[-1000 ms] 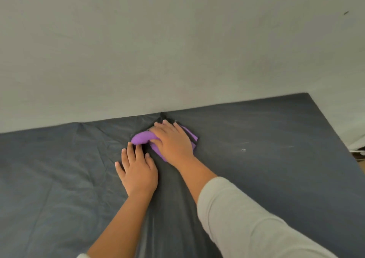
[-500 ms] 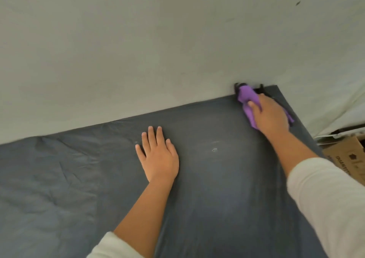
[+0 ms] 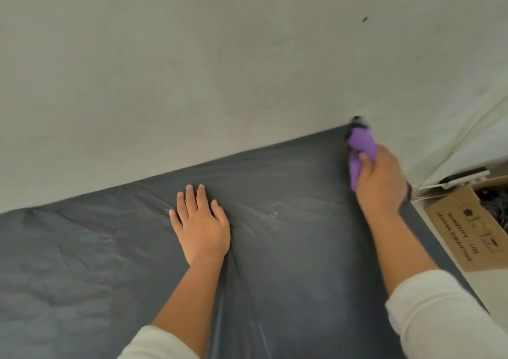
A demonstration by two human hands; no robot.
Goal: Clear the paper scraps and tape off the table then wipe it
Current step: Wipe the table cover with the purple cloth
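Table (image 3: pixel 302 290) under wrinkled dark cover, purple cloth (image 3: pixel 360 149) at far corner

Purple cloth (image 3: pixel 362 145) motion-blurred at the table's far right corner; its lower part is hidden under the right hand (image 3: pixel 380 180), so the grip and fingertips can't be made out. Dark bit at the cloth's top edge is smeared, can't tell what it is. Table (image 3: pixel 302 248) cut off by the left and bottom edges. Both sleeves cropped at the bottom edge. Tiny pale speck (image 3: pixel 274 214) on the dark cover, too small to identify. Cardboard box (image 3: pixel 456 221) cut by the right edge; dark contents unclear. Left hand's (image 3: pixel 202 228) palm side hidden against the cover.
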